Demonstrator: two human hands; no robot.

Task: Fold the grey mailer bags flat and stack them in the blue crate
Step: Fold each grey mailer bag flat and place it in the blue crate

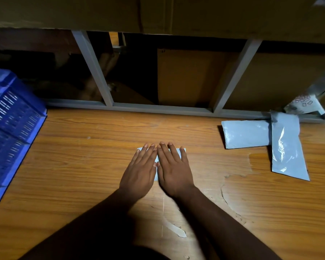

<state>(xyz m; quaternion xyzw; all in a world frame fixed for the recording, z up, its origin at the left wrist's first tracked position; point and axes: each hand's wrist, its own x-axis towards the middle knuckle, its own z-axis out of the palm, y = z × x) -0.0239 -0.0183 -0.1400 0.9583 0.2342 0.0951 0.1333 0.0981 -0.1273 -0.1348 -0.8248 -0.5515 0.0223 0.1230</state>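
Observation:
A folded grey mailer bag (156, 175) lies at the middle of the wooden table, almost wholly hidden under my hands. My left hand (140, 170) presses flat on its left half with straight fingers. My right hand (174, 170) presses flat on its right half, side by side with the left. Two more grey mailer bags lie at the right: one flat and crosswise (245, 134), and a long one (287, 147) overlapping its right end. The blue crate (11, 128) stands at the left edge, its slotted wall facing me.
The wooden table (83, 166) has peeling veneer patches near the front centre and right. A grey metal frame (158, 107) runs along the table's back edge, with cardboard boxes (191, 77) behind it. A printed packet (302, 105) lies at the far right.

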